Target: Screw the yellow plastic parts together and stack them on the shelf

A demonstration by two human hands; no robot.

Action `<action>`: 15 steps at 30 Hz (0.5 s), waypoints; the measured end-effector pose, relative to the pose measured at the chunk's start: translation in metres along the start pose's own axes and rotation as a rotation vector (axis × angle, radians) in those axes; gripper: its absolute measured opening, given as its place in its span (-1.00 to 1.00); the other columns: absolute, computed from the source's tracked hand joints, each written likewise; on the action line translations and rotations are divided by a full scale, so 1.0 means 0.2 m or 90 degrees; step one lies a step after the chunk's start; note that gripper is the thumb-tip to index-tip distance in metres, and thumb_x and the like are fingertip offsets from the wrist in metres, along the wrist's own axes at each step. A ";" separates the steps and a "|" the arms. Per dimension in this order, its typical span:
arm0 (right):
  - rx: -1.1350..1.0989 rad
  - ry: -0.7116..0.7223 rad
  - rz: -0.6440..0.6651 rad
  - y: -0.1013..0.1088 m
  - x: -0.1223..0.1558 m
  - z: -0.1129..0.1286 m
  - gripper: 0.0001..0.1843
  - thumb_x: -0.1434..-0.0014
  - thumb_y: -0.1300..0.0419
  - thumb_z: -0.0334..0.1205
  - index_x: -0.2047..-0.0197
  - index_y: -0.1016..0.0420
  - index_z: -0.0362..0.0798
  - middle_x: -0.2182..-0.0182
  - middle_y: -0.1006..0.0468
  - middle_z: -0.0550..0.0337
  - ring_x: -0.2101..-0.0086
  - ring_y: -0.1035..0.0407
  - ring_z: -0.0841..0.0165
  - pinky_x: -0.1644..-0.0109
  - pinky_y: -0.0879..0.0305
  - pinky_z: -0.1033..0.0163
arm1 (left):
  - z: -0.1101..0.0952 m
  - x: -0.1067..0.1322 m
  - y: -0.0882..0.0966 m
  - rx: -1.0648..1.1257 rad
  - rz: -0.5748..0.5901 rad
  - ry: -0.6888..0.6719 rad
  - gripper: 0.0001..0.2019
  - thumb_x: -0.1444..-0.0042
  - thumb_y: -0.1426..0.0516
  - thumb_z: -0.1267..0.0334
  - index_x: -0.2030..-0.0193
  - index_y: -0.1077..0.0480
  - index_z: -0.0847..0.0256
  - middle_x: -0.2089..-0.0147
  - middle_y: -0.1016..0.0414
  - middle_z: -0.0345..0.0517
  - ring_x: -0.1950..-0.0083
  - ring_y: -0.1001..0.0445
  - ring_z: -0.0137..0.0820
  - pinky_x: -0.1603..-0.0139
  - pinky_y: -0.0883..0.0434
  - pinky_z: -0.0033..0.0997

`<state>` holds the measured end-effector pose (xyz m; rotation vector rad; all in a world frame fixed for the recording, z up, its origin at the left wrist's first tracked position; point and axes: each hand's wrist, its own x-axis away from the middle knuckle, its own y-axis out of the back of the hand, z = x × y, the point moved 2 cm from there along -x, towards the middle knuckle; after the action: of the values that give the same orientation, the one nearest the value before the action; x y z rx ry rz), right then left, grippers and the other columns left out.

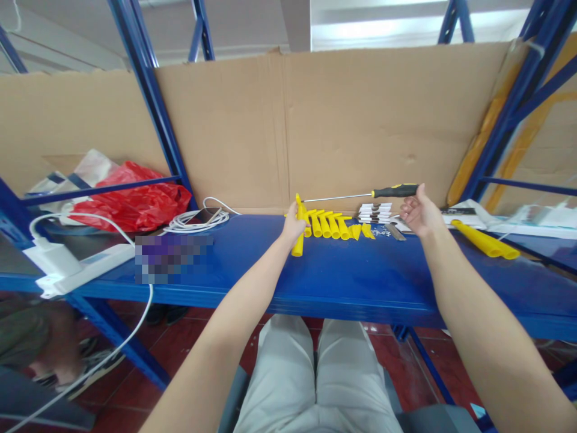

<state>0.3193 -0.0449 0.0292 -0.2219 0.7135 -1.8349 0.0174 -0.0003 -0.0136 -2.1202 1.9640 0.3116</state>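
My left hand [292,226] is closed around an upright yellow plastic handle [297,248] with a crosswise top. A screwdriver [395,191] with a black and yellow grip is in my right hand [421,215], held near the grip's end. Its shaft lies almost level, and the tip meets the top of the yellow handle; whether it is inside a hole I cannot tell. Just right of my left hand, several similar yellow handles [331,226] stand in a row. Beside them lie small yellow pieces [361,231], tiny metal bits [381,230] and a flat metal strip [396,232].
White packets [375,213] are stacked behind the small parts. Yellow tubes [482,240] lie at the right of the blue shelf [342,276]. Leftward are a white cable coil [197,221], a red plastic bag [135,201] and a power strip [97,267]. Cardboard [360,120] stands behind.
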 end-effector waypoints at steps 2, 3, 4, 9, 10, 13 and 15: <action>-0.008 0.008 -0.008 0.00 0.01 0.00 -0.58 -0.30 -0.16 0.04 0.50 -0.27 -0.02 0.68 -0.24 0.36 0.69 -0.12 0.55 0.69 -0.11 0.48 | 0.00 0.00 0.00 -0.004 0.001 0.007 -0.13 0.12 -0.24 0.65 -0.35 -0.19 -0.01 -0.38 -0.27 0.01 -0.21 -0.44 -0.07 0.16 -0.60 -0.26; -0.009 0.009 -0.011 0.00 0.01 0.00 -0.58 -0.31 -0.14 0.04 0.50 -0.27 -0.02 0.68 -0.24 0.36 0.68 -0.12 0.55 0.69 -0.11 0.48 | 0.00 0.01 0.00 -0.006 -0.001 0.009 -0.14 0.10 -0.24 0.62 -0.35 -0.19 -0.02 -0.39 -0.26 0.01 -0.19 -0.45 -0.07 0.20 -0.60 -0.28; -0.010 0.009 -0.013 0.00 0.01 0.00 -0.57 -0.31 -0.13 0.05 0.50 -0.27 -0.02 0.68 -0.24 0.36 0.68 -0.12 0.55 0.69 -0.11 0.48 | 0.00 0.01 0.00 -0.009 -0.001 0.008 -0.14 0.10 -0.25 0.61 -0.36 -0.18 -0.02 -0.39 -0.25 0.00 -0.17 -0.46 -0.07 0.22 -0.60 -0.31; -0.016 -0.002 -0.006 0.00 -0.01 0.00 -0.48 -0.21 -0.23 0.12 0.55 -0.11 -0.01 0.71 -0.18 0.39 0.71 -0.10 0.55 0.71 -0.11 0.46 | 0.00 0.02 -0.01 -0.015 0.012 0.014 -0.14 0.10 -0.21 0.63 -0.35 -0.18 -0.03 -0.37 -0.30 -0.04 0.03 -0.57 -0.22 0.30 -0.58 -0.38; -0.018 -0.003 -0.006 0.01 -0.02 0.00 -0.46 -0.19 -0.26 0.12 0.55 -0.08 -0.01 0.72 -0.16 0.39 0.71 -0.10 0.55 0.71 -0.11 0.46 | 0.00 0.02 -0.01 -0.014 0.014 0.021 -0.14 0.10 -0.19 0.63 -0.35 -0.18 -0.04 -0.36 -0.31 -0.04 0.07 -0.57 -0.24 0.32 -0.58 -0.40; -0.032 -0.005 -0.026 0.02 -0.03 -0.01 -0.46 -0.19 -0.25 0.11 0.54 -0.05 0.01 0.75 -0.13 0.40 0.71 -0.14 0.53 0.70 -0.15 0.45 | -0.01 0.02 -0.02 -0.004 0.029 0.058 -0.11 0.14 -0.18 0.65 -0.36 -0.15 -0.02 -0.28 -0.40 -0.02 0.15 -0.59 -0.27 0.37 -0.56 -0.42; -0.040 -0.002 -0.043 0.03 -0.05 -0.01 -0.47 -0.19 -0.25 0.09 0.54 -0.06 0.01 0.76 -0.10 0.40 0.70 -0.18 0.51 0.68 -0.19 0.44 | -0.01 0.02 -0.02 0.003 0.039 0.088 -0.10 0.15 -0.18 0.65 -0.36 -0.14 0.00 -0.21 -0.46 0.01 0.20 -0.59 -0.28 0.40 -0.54 -0.43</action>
<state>0.3260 -0.0364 0.0263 -0.2926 0.7705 -1.8772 0.0226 -0.0045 -0.0136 -2.1340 2.1066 0.1747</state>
